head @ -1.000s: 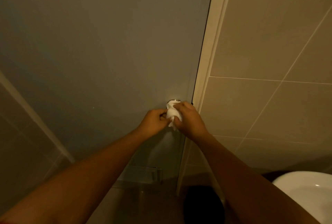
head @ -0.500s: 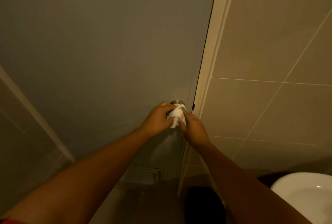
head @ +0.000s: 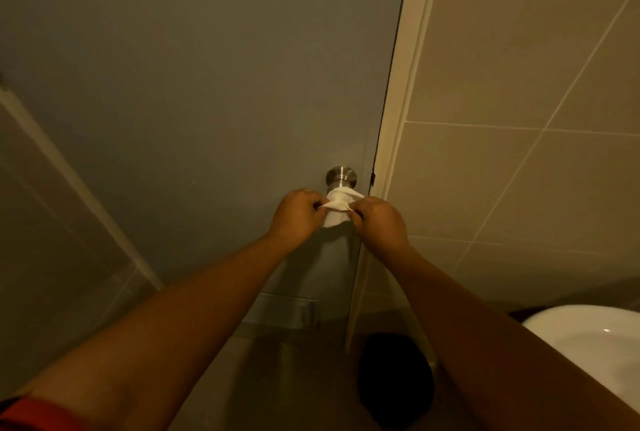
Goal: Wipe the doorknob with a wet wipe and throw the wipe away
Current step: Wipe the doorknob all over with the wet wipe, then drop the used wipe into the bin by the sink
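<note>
Two hands, the left hand (head: 294, 214) and right hand (head: 379, 223), now pinch the wet wipe (head: 337, 209) between them, just below the doorknob (head: 341, 178), which was covered before and shows bare.

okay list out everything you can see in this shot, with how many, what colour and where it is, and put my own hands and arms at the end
door: one, grey-blue, fills the upper left and centre
doorknob: one, brushed silver metal, near the door's right edge, just above the hands
wet wipe: one, white, stretched between both hands right below the knob
door frame: one, cream, right of the door
wall tiles: several, beige, right side
vent grille: one, grey, low on the door
sink: one, white, lower right corner, partly seen
dark object: one, black, on the floor below the frame; cannot tell what it is
left hand: pinching the wipe's left end
right hand: pinching the wipe's right end
forearms: two, bare, reaching up from the bottom edge
</note>
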{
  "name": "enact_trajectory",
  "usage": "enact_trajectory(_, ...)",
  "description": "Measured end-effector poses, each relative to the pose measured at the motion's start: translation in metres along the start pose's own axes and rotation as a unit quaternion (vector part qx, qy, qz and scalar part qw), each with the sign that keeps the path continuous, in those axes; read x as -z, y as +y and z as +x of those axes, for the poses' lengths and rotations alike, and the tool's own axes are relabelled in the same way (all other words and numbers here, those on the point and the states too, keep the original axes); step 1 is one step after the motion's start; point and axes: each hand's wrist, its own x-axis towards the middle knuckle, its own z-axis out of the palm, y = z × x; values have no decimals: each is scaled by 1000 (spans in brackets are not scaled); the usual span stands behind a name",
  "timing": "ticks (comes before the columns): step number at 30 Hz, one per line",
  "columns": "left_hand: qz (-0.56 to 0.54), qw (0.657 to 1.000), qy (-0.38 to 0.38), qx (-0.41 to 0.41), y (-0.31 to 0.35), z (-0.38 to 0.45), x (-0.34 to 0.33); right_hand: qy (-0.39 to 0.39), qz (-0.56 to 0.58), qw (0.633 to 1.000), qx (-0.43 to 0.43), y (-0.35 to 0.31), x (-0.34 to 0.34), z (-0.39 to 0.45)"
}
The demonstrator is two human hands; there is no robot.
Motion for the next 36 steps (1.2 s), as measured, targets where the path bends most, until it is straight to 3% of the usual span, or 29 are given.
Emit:
enact_trajectory(15,47,994,-94,-39,1,-90,32,-11,81,992,-100,-39,10,-108)
enact_trajectory(21,-46,991,-121,12,4,-137,29,18,147,973,-175,-48,6,-159)
enact_trajectory(30,-95,977,-190,19,30,-168,-18,28,278,906,-319,-17,17,-217)
enact_trajectory(36,-117,964,-233,58,41,-162,-60,9,275,862,-426,20,11,-223)
